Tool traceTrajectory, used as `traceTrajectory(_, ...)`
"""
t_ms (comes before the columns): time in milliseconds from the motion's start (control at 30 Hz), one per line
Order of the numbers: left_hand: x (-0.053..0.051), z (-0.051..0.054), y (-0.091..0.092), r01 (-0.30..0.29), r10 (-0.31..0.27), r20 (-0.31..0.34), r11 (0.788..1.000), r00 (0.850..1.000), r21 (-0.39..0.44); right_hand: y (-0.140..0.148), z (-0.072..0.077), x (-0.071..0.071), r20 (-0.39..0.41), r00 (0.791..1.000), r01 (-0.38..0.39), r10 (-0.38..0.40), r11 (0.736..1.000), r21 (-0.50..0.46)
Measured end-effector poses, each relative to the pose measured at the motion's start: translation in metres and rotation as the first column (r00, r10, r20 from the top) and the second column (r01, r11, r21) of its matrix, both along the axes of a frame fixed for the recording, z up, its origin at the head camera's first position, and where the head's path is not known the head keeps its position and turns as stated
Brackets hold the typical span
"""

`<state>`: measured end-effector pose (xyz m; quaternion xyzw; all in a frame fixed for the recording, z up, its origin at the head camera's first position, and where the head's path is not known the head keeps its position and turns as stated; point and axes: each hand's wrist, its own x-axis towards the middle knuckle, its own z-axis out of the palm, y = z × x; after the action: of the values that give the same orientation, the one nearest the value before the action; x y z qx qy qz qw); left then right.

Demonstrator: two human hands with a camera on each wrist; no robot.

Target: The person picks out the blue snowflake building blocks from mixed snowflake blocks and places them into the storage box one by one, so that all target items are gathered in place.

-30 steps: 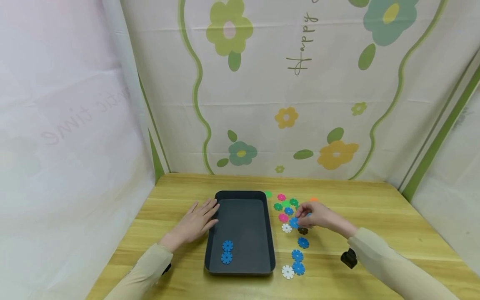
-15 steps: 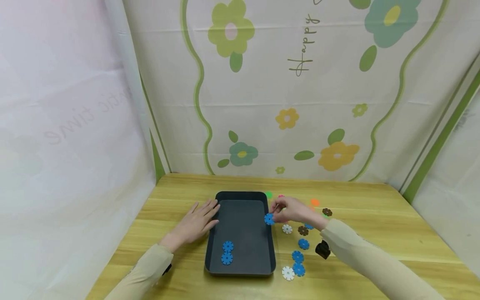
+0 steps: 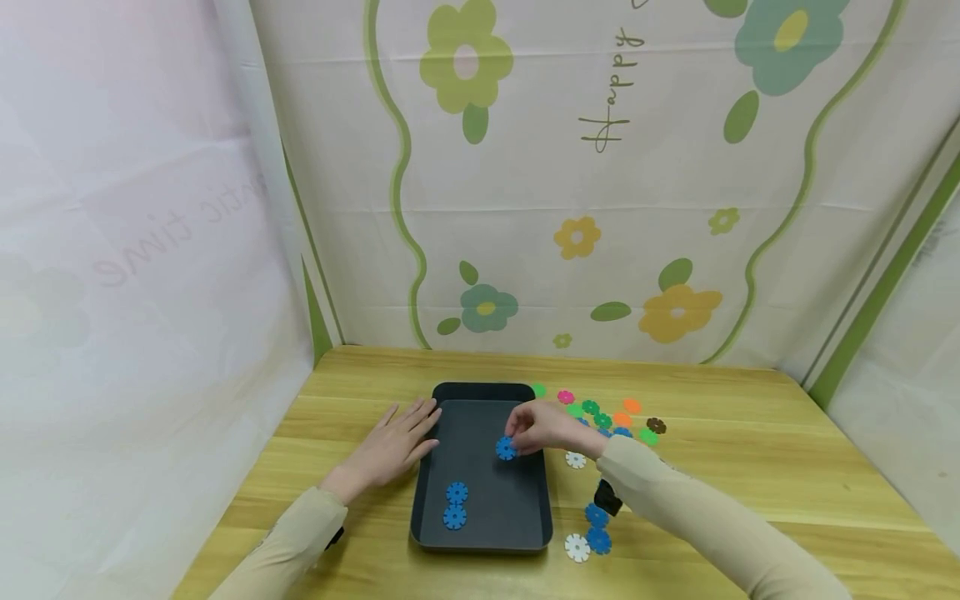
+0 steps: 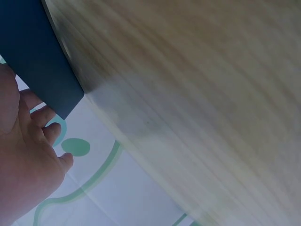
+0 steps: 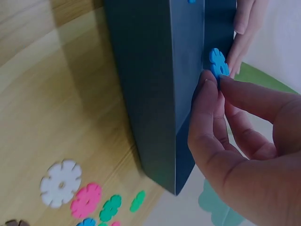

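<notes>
My right hand (image 3: 546, 427) pinches a blue notched disc (image 3: 506, 448) between thumb and forefinger, over the right half of the dark rectangular tray (image 3: 480, 540). The right wrist view shows the same blue disc (image 5: 217, 62) standing on edge at the fingertips. Two more blue discs (image 3: 455, 505) lie one behind the other at the tray's near left. My left hand (image 3: 390, 446) rests with straight fingers on the tray's left rim. In the left wrist view, the left hand (image 4: 33, 150) touches the tray wall (image 4: 42, 56).
Loose discs in pink, green, orange and brown (image 3: 656, 426) lie on the table (image 3: 720, 417) right of the tray. Closer to me are a white disc (image 3: 577, 547) and blue discs (image 3: 598, 541). A flower-printed cloth (image 3: 525, 167) hangs behind the table.
My right hand has carried the blue disc leftward from the loose pile, across the tray's right rim, to above the tray floor. The left hand stays in place.
</notes>
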<state>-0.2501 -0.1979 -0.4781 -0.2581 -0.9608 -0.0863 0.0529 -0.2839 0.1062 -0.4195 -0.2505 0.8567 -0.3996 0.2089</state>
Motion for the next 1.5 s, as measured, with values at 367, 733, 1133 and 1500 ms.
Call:
traceTrajectory(367, -0.001, -0.002, -0.001, -0.003, 0.003, -0.011, 1.0, 1.0, -0.025, -0.041, -0.008, 0.0, 0.001, 1.0, -0.002, 0.002, 0.999, 0.033)
traceTrajectory(733, -0.001, -0.001, -0.001, -0.008, 0.008, -0.001, 1.0, 1.0, -0.03, -0.067, -0.02, 0.005, -0.024, 0.999, -0.023, 0.025, 0.996, 0.084)
traceTrajectory(1133, 0.0, 0.002, 0.001, -0.019, 0.019, 0.009, 0.999, 1.0, -0.037, -0.078, -0.022, 0.008, -0.066, 0.996, -0.046, 0.054, 0.992, 0.115)
traceTrajectory(1500, 0.0, 0.001, 0.001, -0.008, 0.008, 0.006, 1.0, 1.0, -0.024, -0.081, -0.022, 0.008, -0.07, 0.996, -0.052, 0.062, 0.988, 0.143)
